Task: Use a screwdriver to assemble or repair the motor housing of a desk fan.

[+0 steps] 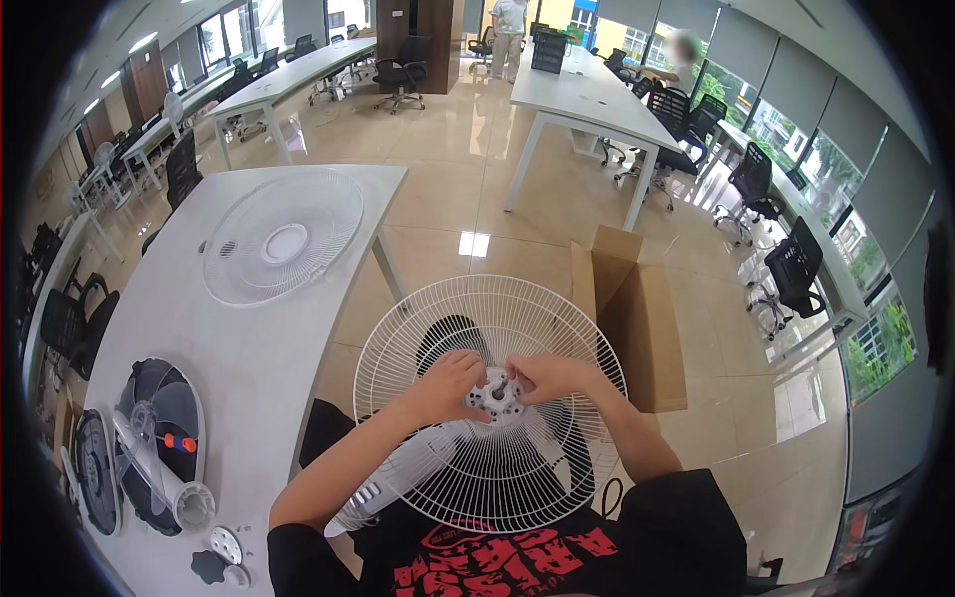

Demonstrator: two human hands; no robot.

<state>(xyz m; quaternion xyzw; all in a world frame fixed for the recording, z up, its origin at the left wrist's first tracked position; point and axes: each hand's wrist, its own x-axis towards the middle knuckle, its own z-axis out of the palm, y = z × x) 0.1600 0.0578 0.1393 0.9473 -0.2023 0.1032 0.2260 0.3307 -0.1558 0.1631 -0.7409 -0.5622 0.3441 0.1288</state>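
Tiled floor (438,199) spreads around me; the counter (261,343) stands to my left. The wire fan cage (487,502) lies before me (round, no long axis). Its white hub (497,395) sits between my half-open left hand (450,386) and curled right hand (545,378), equally near; whether either pinches anything, I cannot tell.

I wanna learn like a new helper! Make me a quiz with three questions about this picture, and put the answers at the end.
1. True or false: the left hand and the right hand are both at the hub of a white wire grille.

2. What is the big round thing at the far end of the table?

3. Where is the open cardboard box?
A) on the table
B) right of the table
C) left of the table

Key:
1. True
2. Another wire grille
3. B
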